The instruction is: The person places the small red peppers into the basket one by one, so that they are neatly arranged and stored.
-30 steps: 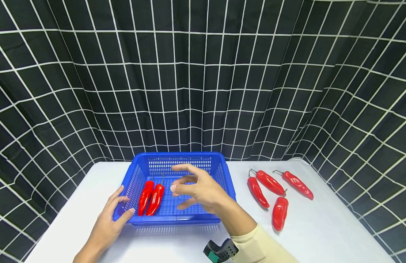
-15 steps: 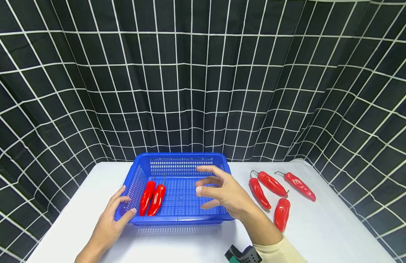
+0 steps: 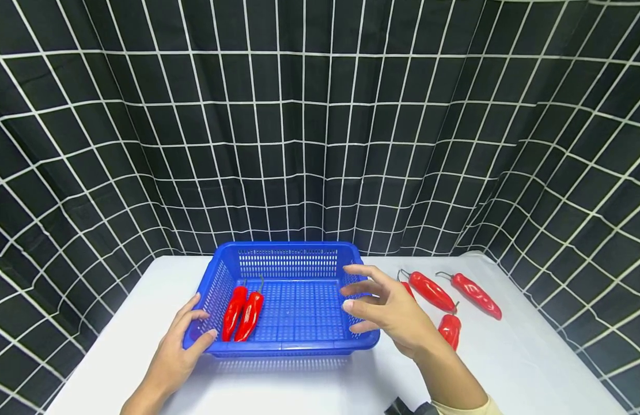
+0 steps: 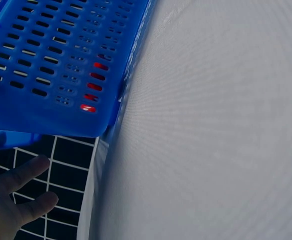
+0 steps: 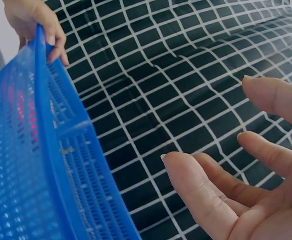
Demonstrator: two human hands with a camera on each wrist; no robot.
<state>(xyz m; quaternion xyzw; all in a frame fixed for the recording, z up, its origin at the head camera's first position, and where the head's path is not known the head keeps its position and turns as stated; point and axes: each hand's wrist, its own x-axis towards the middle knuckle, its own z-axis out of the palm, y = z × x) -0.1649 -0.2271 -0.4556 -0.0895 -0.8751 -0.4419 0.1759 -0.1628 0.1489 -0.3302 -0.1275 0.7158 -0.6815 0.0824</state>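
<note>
A blue plastic basket with slotted walls stands on the white table. Two red chili peppers lie side by side in its left part, one nearer the left wall and one beside it. My left hand holds the basket's front left corner, thumb and fingers at the rim; in the right wrist view that hand is curled over the rim. Above the basket's right rim hovers my right hand, its fingers spread and loosely bent, nothing between them. It partly hides a chili pepper on the table.
Right of the basket, more red chili peppers lie on the table: one at the back, one farther right and one in front, partly behind the right forearm. A black curtain with white grid lines encloses the table's back and sides.
My right hand has moved right, from above the middle of the basket to its right rim. The left hand stays at the corner. The peppers lie as before.
</note>
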